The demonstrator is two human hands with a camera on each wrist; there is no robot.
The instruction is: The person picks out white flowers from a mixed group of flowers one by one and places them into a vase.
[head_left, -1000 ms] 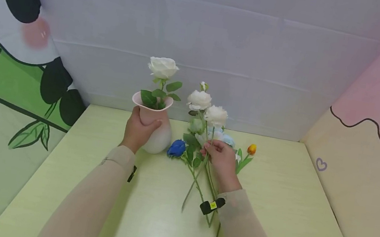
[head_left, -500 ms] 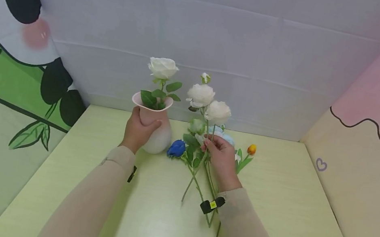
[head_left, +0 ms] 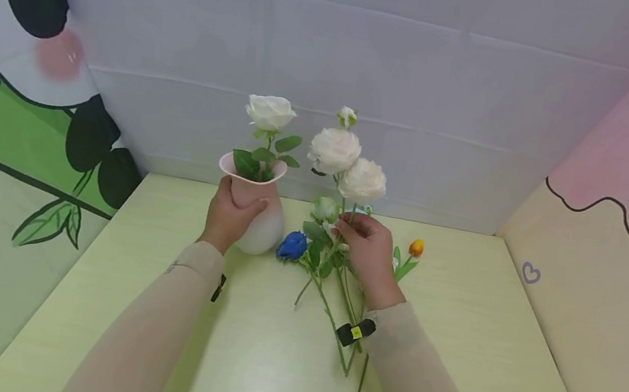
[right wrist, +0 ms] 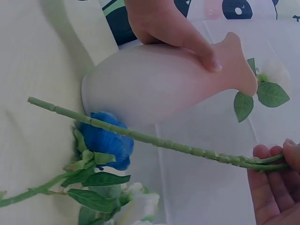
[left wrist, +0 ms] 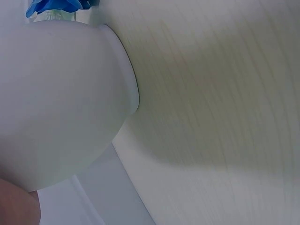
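My left hand (head_left: 232,214) grips the neck of a pink-to-white vase (head_left: 261,232), which stands on the table. A white rose (head_left: 270,113) with green leaves rises from the vase's mouth. To its right, my right hand (head_left: 371,245) pinches the stem of a branched white flower (head_left: 335,151) with two full blooms and a small bud. In the right wrist view, the lower stem (right wrist: 178,147) slants across in front of the vase, its cut end free. The left wrist view shows mostly the vase's rounded body (left wrist: 61,103).
Beneath my right hand lie several flowers: a blue rose (head_left: 292,245), a pale green bloom (head_left: 325,208) and an orange tulip (head_left: 416,247), stems pointing toward me. A white cloth wall (head_left: 455,109) borders the table (head_left: 253,363) behind, with cartoon-printed panels at both sides.
My right hand has lifted the branched white flower upward; its blooms stand higher and its stem end has risen from near the table's middle. The left hand and vase have stayed put.
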